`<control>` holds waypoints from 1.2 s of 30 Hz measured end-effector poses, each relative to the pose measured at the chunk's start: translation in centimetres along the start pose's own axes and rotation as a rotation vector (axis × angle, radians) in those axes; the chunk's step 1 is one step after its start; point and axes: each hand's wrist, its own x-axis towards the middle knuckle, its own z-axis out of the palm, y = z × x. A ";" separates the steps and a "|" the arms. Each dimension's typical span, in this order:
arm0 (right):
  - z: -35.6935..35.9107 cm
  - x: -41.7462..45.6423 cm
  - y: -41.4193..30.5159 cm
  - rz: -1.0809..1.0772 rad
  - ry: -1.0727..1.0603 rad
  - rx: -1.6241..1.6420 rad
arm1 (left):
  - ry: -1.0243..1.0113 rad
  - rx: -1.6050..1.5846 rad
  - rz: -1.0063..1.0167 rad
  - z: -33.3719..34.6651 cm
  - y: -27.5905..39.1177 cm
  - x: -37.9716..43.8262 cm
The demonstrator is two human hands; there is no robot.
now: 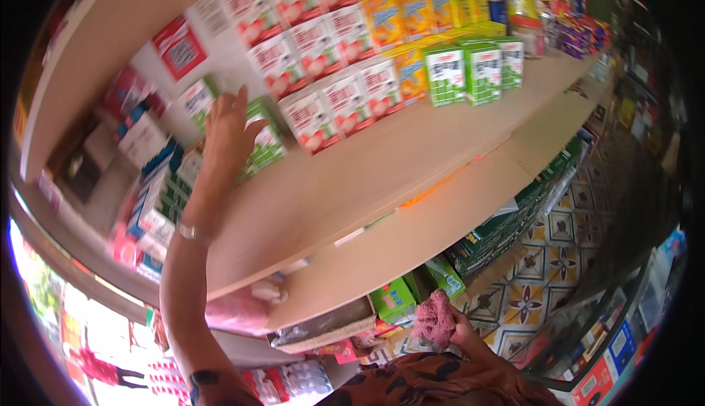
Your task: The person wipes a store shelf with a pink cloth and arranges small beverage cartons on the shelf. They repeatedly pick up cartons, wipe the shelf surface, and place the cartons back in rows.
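Note:
My left hand [228, 122] reaches up over the wooden shelf [352, 186], fingers spread, between two green-and-white cartons. One carton [195, 100] shows behind the fingers, and another carton [267, 139] stands just right of the thumb; whether the hand touches either is unclear. Low in the view, my right hand [461, 331] is closed on a crumpled pink cloth [435, 318]. To the right of the shelf's middle stand several more green-and-white cartons [446, 75]. White cartons with red fruit pictures [311, 122] are stacked against the back wall, beside orange cartons [412, 70].
More boxes [160, 202] fill the shelf's left end. Under the shelf are an open cardboard box [325, 334], green boxes [394, 298] and dark green cases [484, 241]. A glass display case [595, 334] stands at lower right on the patterned tile floor [526, 298]. A distant person [99, 364] appears at lower left.

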 end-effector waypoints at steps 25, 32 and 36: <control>-1.0 -2.1 -5.6 -0.079 -0.707 -0.494 | 0.440 -0.943 -0.219 11.0 29.5 9.5; -2.2 0.5 -3.6 0.540 -0.638 -0.987 | 0.543 -0.862 -0.219 -11.3 22.7 -12.3; 13.8 -5.7 4.4 0.310 -0.549 -1.152 | 0.607 -1.205 -0.632 -15.6 22.0 -30.9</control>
